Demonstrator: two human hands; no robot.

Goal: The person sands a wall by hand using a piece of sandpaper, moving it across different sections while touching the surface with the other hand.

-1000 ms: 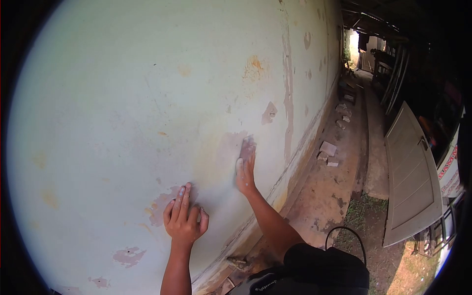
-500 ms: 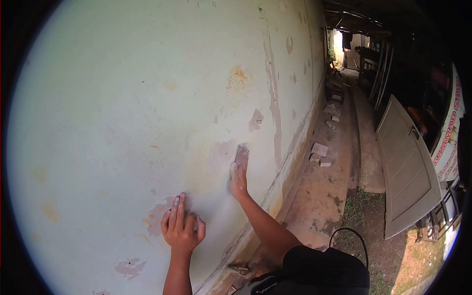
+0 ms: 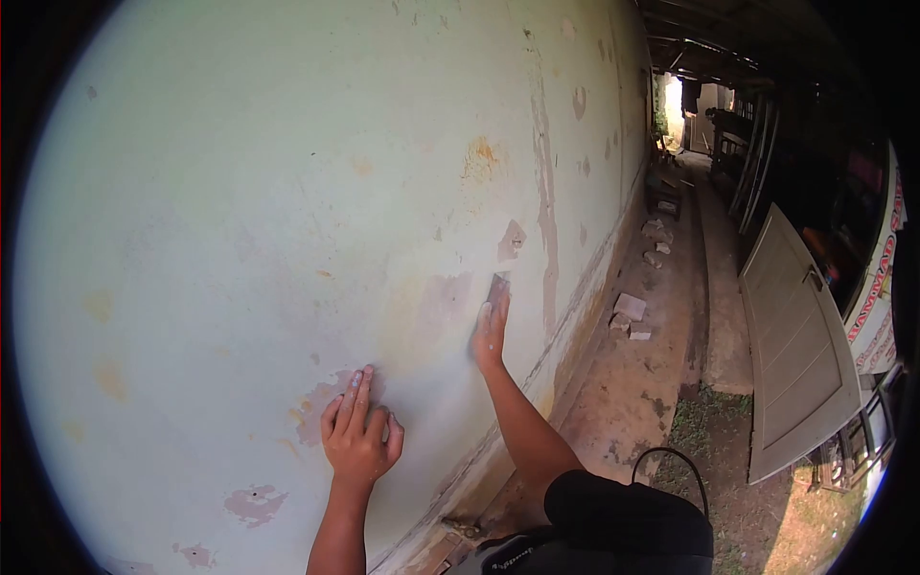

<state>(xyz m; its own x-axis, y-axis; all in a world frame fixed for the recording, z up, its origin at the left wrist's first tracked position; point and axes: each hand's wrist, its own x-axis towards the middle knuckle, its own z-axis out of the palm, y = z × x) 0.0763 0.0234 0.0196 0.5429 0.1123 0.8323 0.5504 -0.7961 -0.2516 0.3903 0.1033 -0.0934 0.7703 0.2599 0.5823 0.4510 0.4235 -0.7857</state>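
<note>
Currently, the right hand (image 3: pixel 490 335) grips a dark grey-brown, flat, narrow piece (image 3: pixel 499 287), material not discernible, with thumb and fingers closed about its lower end. This piece lies against the pale green painted wall (image 3: pixel 240 192), near mid-view, at 2 o'clock from the left hand (image 3: pixel 360 439). On the left hand, two fingers extend side by side and the others are bent; fingertips sit at a mauve, irregular patch (image 3: pixel 314 410). Its palm is hidden. A second, ragged mauve patch (image 3: pixel 257 507) lies at 8 o'clock from it. Toward 3 o'clock: whitish block fragments (image 3: pixel 630 307) on the ground; farther out, a cream panelled door (image 3: pixel 805 355).
</note>
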